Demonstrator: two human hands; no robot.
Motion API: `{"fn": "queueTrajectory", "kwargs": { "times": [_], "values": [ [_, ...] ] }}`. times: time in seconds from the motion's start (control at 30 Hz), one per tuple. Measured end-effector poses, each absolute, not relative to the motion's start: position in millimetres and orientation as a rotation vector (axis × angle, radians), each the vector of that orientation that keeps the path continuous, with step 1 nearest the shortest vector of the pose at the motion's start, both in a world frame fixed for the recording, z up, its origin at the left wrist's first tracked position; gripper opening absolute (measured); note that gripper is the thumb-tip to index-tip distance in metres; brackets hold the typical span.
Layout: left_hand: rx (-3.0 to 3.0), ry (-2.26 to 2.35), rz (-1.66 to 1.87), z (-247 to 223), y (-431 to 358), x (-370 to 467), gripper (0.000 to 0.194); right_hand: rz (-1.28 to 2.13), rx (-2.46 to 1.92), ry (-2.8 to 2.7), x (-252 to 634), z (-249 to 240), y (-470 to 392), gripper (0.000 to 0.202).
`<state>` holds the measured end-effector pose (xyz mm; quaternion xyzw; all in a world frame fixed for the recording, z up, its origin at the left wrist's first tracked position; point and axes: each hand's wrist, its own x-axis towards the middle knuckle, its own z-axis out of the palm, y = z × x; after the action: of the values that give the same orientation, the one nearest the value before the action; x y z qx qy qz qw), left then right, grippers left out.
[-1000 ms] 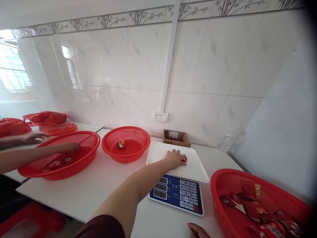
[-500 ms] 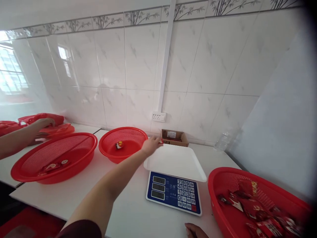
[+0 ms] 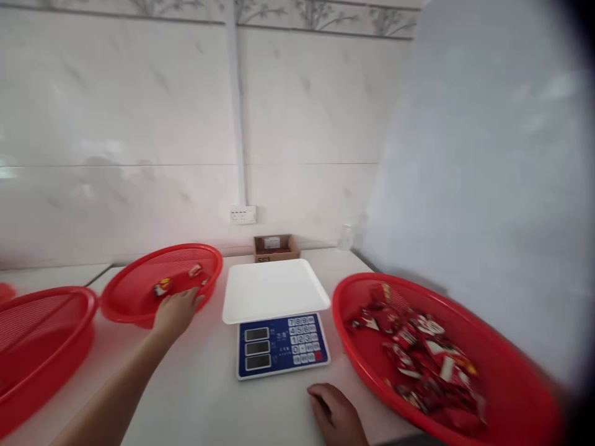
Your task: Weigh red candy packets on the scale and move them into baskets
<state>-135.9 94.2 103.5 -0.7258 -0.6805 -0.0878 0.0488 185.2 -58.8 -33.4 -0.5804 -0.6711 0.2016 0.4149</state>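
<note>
Reaching over the near right side of a perforated red plastic basket [image 3: 160, 263], the person's left hand [image 3: 176, 313] points forward with fingers extended and slightly parted; nothing shows in its grasp, though the palm is hidden and the hand a little blurred. Just beyond its fingertips, inside the basket, lies a small red-and-white packet [image 3: 194, 271]; a yellow-and-red packet [image 3: 162, 287] lies to the left of it, also ahead of the hand. A second ago this hand was on the white weighing pan [image 3: 274, 288] with a red packet, and only the yellow-and-red one showed in the basket, so the packet appears to have been carried over and let go, leaving the hand free. The view has also swung right.

Well apart, the right hand [image 3: 335, 412] rests loosely curled on the white tabletop [image 3: 186, 396], just nearer than the scale's blue keypad panel [image 3: 304, 339]; whether it holds anything cannot be told.

For room, the basket's rim passes beneath the left hand, and another red basket [image 3: 46, 353] crowds that hand's left. Open tabletop stretches between the two hands. Tighter is the right hand's own right, where a large red basket [image 3: 369, 350] of red-wrapped packets [image 3: 427, 365] curves close by. Beyond both hands, behind the pan, sits a cardboard box [image 3: 276, 248].
</note>
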Motion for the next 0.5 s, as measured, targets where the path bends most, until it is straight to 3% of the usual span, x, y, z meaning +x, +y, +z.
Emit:
{"fn": "queueTrajectory", "kwargs": {
  "times": [0.17, 0.27, 0.4, 0.5],
  "values": [
    [-2.147, -1.709, -1.063, 80.4, 74.6, -107.0, 0.038, 0.481, -1.463, -1.854, 188.2, 20.1, -74.6, 0.021],
    [-2.199, -1.377, -1.459, 57.3, 44.3, -73.7, 0.027, 0.345, -1.457, -1.930, 211.1, 73.7, -81.6, 0.024],
    [-2.721, -0.764, -1.438, 31.1, 9.4, -30.5, 0.015, 0.335, -1.780, -1.699, 270.8, 126.4, -77.6, 0.028],
    [-2.991, -0.590, -1.309, 20.4, -3.9, -11.9, 0.017, 0.561, -2.057, -1.837, 311.6, 130.4, -70.6, 0.035]
  ]
}}
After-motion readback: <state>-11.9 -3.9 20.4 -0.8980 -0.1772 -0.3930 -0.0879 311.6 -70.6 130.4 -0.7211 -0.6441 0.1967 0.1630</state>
